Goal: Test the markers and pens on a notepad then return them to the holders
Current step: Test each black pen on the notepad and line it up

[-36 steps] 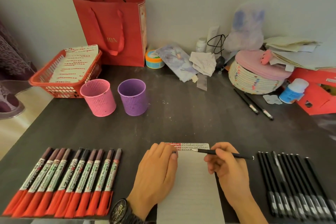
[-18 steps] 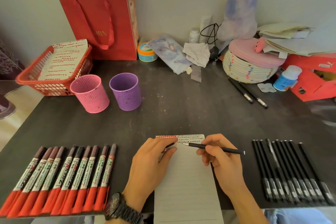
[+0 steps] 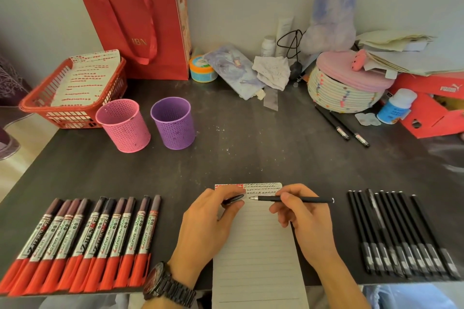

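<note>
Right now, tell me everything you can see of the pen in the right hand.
The pen is slim, matte black and uncapped, with a silvery tip pointing left. It lies almost level across the top of the notepad, its tip just above the first ruled lines. The right hand pinches it near the front; its back end sticks out to the right. The left hand holds a black cap, likely the pen's.
</note>
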`<state>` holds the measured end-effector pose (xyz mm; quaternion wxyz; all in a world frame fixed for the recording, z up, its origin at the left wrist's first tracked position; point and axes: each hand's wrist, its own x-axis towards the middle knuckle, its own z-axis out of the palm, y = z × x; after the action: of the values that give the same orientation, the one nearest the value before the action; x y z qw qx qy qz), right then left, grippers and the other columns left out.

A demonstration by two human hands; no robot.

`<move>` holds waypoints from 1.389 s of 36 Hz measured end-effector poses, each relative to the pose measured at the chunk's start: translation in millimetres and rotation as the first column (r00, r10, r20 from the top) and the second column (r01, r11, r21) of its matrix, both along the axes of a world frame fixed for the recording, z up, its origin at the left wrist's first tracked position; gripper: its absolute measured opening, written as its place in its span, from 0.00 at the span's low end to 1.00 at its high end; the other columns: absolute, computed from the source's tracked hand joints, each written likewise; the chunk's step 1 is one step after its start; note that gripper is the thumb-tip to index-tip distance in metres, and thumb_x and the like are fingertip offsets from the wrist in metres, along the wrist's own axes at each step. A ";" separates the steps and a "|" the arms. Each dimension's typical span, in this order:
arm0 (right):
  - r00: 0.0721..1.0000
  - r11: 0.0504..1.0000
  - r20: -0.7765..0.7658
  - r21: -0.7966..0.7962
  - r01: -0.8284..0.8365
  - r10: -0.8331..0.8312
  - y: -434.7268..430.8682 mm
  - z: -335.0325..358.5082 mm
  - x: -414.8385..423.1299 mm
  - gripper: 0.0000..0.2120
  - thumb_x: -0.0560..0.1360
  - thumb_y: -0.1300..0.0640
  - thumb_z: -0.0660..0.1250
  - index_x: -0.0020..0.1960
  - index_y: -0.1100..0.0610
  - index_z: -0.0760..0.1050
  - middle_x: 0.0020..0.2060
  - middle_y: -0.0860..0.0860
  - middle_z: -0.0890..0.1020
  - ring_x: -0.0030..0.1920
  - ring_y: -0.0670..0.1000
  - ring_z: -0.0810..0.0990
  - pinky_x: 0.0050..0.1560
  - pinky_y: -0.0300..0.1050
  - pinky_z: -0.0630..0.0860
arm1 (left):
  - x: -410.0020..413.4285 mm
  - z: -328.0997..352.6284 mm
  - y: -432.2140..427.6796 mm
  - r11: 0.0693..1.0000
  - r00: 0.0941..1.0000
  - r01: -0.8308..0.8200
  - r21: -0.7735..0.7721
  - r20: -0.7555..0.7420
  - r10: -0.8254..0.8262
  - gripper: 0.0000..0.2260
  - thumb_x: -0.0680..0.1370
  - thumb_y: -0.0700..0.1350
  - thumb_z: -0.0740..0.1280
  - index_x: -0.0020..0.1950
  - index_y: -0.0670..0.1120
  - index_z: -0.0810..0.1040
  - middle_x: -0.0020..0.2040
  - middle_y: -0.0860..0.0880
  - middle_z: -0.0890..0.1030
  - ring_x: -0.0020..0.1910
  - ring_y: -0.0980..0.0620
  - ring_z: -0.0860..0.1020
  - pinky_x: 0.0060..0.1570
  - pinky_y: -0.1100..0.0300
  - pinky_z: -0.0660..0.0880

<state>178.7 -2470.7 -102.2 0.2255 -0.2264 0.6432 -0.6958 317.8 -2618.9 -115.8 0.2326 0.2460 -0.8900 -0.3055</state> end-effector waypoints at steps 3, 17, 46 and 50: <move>1.000 1.000 0.004 -0.005 -0.011 0.011 1.0 -1.1 -0.6 0.08 0.80 0.69 0.63 0.47 0.63 0.79 0.35 0.59 0.85 0.28 0.51 0.79 0.29 0.38 0.76 | 0.1 0.1 0.1 1.000 1.000 -0.001 -0.010 -0.016 0.001 0.14 0.77 0.61 0.60 0.61 0.64 0.74 0.49 0.68 0.76 0.51 0.64 0.76 0.45 0.76 0.70; 0.980 0.986 -0.139 0.102 -0.132 0.145 -1.2 5.9 5.6 0.06 0.75 0.52 0.69 0.49 0.50 0.84 0.38 0.54 0.87 0.31 0.49 0.81 0.32 0.38 0.77 | 0.6 5.4 6.0 0.986 0.992 0.096 -0.133 -0.066 -0.105 0.12 0.77 0.54 0.67 0.59 0.56 0.82 0.54 0.64 0.80 0.53 0.67 0.76 0.56 0.76 0.69; 0.928 0.593 -0.371 0.742 0.314 -0.027 201.6 74.5 -130.8 0.04 0.76 0.48 0.72 0.48 0.48 0.82 0.35 0.44 0.85 0.36 0.45 0.84 0.46 0.50 0.83 | -8.1 -5.4 -0.4 0.988 0.980 -0.019 -0.151 0.194 0.049 0.15 0.75 0.51 0.71 0.61 0.55 0.81 0.64 0.58 0.78 0.64 0.53 0.74 0.63 0.53 0.72; 0.917 0.441 -0.399 0.819 0.367 -0.022 220.7 64.7 -139.4 0.16 0.73 0.43 0.74 0.56 0.45 0.74 0.41 0.42 0.85 0.34 0.41 0.83 0.42 0.43 0.76 | -8.2 -2.8 -0.7 0.991 0.973 -0.008 -0.132 0.227 0.039 0.15 0.77 0.53 0.69 0.63 0.55 0.79 0.65 0.58 0.77 0.66 0.53 0.72 0.64 0.52 0.70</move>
<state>39.3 -2250.1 -37.5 0.1153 -0.1134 0.9583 -0.2356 309.6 -2619.6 -118.5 0.1474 0.2745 -0.9259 -0.2136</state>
